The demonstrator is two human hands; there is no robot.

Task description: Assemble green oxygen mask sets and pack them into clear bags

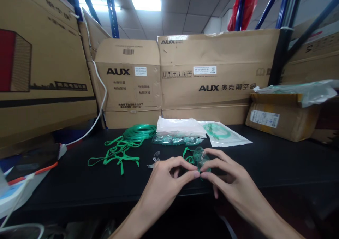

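Over the table's front part, my right hand (230,172) grips a small clear-green oxygen mask (200,157) between thumb and fingers. My left hand (172,172) has thumb and index fingertip pinched together at the mask's near edge; what lies between them is hidden. A green elastic strap (188,157) loops out beside the mask. A few thin shiny strips (156,156) lie just beyond my left hand. Further left are a pile of green elastic straps (116,156) and a coil of green tubing (140,131).
A white stack of packets (180,126) rests over bagged clear-green parts (177,139). Beside it lies a packet with coiled tubing (225,133). Large cartons (219,62) wall the black table's (87,186) back; an open box (275,115) stands right, a power strip (23,196) left.
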